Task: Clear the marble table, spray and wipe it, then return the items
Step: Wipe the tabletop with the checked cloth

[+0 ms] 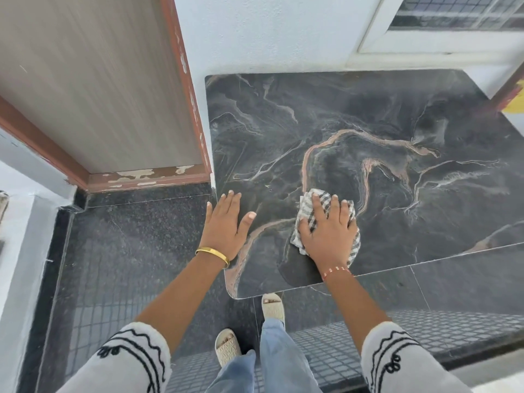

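My right hand (329, 228) is covering most of the checked cloth (307, 219). The marble table (368, 131) is running off the right edge, its far right corner hiding behind a brown frame (510, 92).

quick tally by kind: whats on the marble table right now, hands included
hands: 2, left hand flat at the table edge, right hand pressing the cloth
checked cloth: 1
other items: 0
total: 3

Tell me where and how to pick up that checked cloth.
Take the checked cloth by its bunched far edge, beyond the fingertips of the right hand that presses it flat on the marble table. Pinch from above: it lies flat, and only that raised fold offers a hold.
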`<state>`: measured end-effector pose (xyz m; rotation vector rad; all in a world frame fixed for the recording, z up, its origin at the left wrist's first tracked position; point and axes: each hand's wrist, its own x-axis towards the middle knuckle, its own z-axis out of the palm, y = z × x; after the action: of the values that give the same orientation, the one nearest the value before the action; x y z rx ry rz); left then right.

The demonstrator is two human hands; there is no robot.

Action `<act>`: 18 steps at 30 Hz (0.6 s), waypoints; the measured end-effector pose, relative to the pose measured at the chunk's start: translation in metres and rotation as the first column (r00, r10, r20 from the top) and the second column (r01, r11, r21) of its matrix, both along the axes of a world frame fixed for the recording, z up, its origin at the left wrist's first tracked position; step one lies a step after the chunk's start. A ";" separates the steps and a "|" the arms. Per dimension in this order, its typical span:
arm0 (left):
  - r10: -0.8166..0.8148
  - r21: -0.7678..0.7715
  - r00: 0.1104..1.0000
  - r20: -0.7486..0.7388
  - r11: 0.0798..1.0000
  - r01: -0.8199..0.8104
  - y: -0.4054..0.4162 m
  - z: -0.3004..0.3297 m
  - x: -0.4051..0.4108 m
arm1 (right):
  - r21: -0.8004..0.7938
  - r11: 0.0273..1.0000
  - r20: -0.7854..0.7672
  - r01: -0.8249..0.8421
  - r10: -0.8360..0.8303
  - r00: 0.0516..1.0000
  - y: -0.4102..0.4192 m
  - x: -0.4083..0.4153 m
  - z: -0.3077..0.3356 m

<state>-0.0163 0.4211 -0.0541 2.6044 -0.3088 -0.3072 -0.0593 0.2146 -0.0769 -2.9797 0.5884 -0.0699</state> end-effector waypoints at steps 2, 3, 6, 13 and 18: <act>0.010 -0.016 1.000 0.013 1.000 -0.010 0.006 0.002 -0.007 | -0.016 0.996 0.004 0.089 -0.089 0.996 0.020 -0.014 -0.002; 0.016 -0.025 1.000 0.016 1.000 -0.016 0.011 0.002 -0.011 | -0.022 0.993 0.008 0.115 -0.115 0.993 0.033 -0.019 -0.003; 0.039 -0.028 0.999 0.016 0.999 -0.039 0.029 0.004 -0.018 | -0.024 0.997 0.006 0.071 -0.071 0.997 0.081 -0.024 -0.001; 0.139 0.008 0.990 0.037 0.990 -0.139 0.070 0.009 -0.026 | 0.023 0.966 -0.034 -0.259 0.259 0.965 0.168 -0.010 0.000; 0.175 0.012 0.984 0.013 0.984 -0.176 0.061 0.009 -0.032 | 0.015 0.891 -0.014 -0.453 0.453 0.891 0.151 -0.029 0.002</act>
<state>-0.0479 0.4820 -0.0446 2.6244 -0.0801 -0.2330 -0.0886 0.3651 -0.0752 -3.0202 -0.1202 -0.0029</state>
